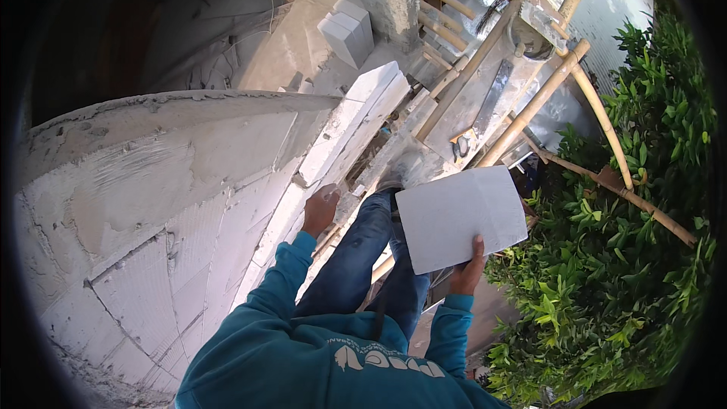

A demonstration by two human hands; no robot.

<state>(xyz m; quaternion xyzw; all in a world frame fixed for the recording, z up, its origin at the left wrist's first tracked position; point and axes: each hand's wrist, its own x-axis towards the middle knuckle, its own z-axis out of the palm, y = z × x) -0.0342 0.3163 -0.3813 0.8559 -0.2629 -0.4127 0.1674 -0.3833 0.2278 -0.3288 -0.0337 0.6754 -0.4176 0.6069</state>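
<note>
A white lightweight block (462,216) with a flat, smooth face is held out in front of my right thigh. My right hand (468,269) grips its near right edge, the thumb lying on the upper face and the other fingers hidden beneath. My left hand (321,210) is by the edge of the white block wall (303,159), its fingers curled in and nothing visible in them. Whether it touches the wall I cannot tell. A pale block course (352,117) runs along the top of this wall, just ahead of the left hand.
A handsaw (492,98) lies on a scaffold plank (454,102) ahead, near a mortar-smeared container (530,42). Bamboo poles (541,102) frame the right side, with leafy bushes (606,273) beyond. White blocks (347,32) stand stacked beside a concrete column (390,0).
</note>
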